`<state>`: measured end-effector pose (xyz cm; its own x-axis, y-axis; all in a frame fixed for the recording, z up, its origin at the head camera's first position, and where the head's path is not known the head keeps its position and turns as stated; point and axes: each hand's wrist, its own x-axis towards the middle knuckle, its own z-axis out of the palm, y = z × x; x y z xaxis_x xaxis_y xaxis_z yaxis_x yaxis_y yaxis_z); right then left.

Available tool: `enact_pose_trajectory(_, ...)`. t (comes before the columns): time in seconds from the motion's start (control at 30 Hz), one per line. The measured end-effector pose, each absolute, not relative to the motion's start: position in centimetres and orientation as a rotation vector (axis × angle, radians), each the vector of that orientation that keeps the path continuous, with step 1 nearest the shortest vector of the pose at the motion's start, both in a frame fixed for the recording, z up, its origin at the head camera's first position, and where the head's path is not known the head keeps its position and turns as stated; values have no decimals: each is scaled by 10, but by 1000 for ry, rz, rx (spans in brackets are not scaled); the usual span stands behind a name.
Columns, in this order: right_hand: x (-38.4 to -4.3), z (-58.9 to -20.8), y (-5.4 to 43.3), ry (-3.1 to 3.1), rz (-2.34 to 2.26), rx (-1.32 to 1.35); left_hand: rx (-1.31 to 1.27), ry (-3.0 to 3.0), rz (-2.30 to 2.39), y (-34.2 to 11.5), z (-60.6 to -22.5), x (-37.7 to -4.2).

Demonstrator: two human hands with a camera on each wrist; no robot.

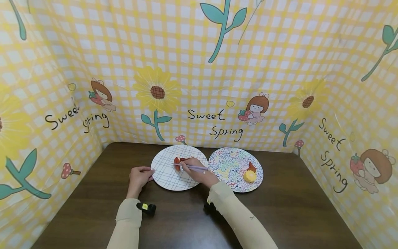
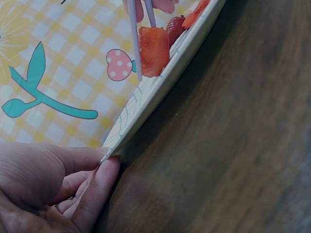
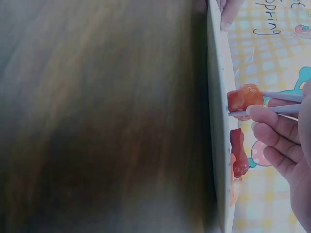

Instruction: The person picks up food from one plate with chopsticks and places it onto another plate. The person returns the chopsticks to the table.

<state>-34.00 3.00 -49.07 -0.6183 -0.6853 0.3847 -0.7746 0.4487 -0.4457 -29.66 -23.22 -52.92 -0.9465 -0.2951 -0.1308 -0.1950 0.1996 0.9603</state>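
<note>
My left hand (image 1: 141, 177) pinches the near-left rim of the white plate (image 1: 163, 174) with blue grid lines, thumb above and a finger below in the left wrist view. In my right hand (image 1: 197, 170) is a pair of pale purple chopsticks (image 3: 286, 109). Their tips are at an orange-red, glossy food piece (image 2: 154, 51) on this plate, one stick on either side of it. Beside that piece lie a dark red, bumpy piece (image 3: 238, 151) and another orange-red piece (image 2: 195, 15). My right hand partly covers these pieces in the head view.
A second plate (image 1: 227, 169) with a multicoloured squiggle pattern stands just to the right, bearing a yellow scalloped round piece (image 1: 249, 176) and a reddish pointed piece (image 1: 252, 167). Both plates rest on a dark wooden table (image 1: 177, 221). A yellow checked cloth (image 1: 192, 79) walls in the back and sides.
</note>
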Motion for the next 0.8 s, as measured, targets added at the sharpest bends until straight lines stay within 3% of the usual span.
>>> enact_pose_trajectory(0.8, -333, -485, 34, -2596, 712, 1154, 526, -2390, -1849, -231, -528, -297)
